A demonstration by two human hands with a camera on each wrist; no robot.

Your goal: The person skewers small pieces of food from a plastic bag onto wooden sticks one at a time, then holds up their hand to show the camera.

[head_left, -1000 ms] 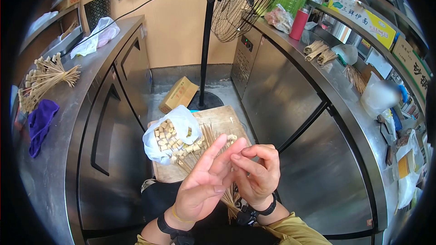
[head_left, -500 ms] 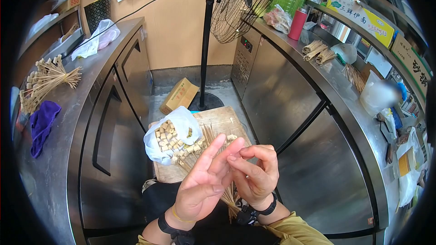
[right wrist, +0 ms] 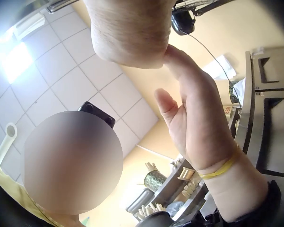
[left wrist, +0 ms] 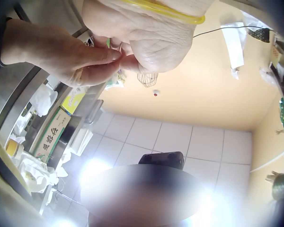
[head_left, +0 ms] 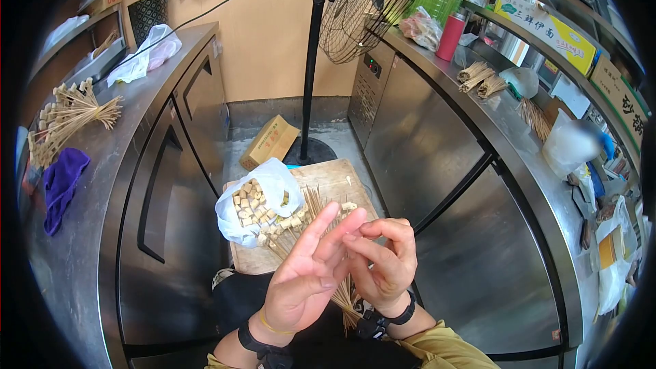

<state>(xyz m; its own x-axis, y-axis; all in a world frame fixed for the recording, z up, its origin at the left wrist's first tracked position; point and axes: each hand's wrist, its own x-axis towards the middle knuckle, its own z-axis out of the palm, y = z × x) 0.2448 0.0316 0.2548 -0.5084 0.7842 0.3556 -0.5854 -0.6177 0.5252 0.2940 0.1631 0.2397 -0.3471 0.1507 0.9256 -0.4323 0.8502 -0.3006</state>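
Observation:
My left hand [head_left: 301,287] is raised over my lap, palm turned up, its fingers mostly straight and its thumb lying across the palm side. My right hand [head_left: 386,266] has curled fingers, with thumb and index fingertips close together right at the left hand's fingers. No object shows between those fingertips; anything tiny there is hidden. Below and behind the hands, bamboo skewers [head_left: 347,301] lie bundled, partly covered by them. Beyond is a wooden board [head_left: 328,172] bearing skewered pale cubes [head_left: 277,234] and a white plastic bag [head_left: 279,172] of loose tan cubes [head_left: 250,203].
Steel counters flank me on the left [head_left: 126,157] and right [head_left: 509,126]. Filled skewers [head_left: 75,116] and a purple cloth [head_left: 63,188] lie on the left one. A fan [head_left: 311,82] and a cardboard box [head_left: 270,142] stand ahead. Skewer bundles [head_left: 482,80] lie on the right counter.
The right hand's fingertips have shifted slightly left along the left hand's fingers. The left hand stays in place, and the bag, board and skewers have not moved.

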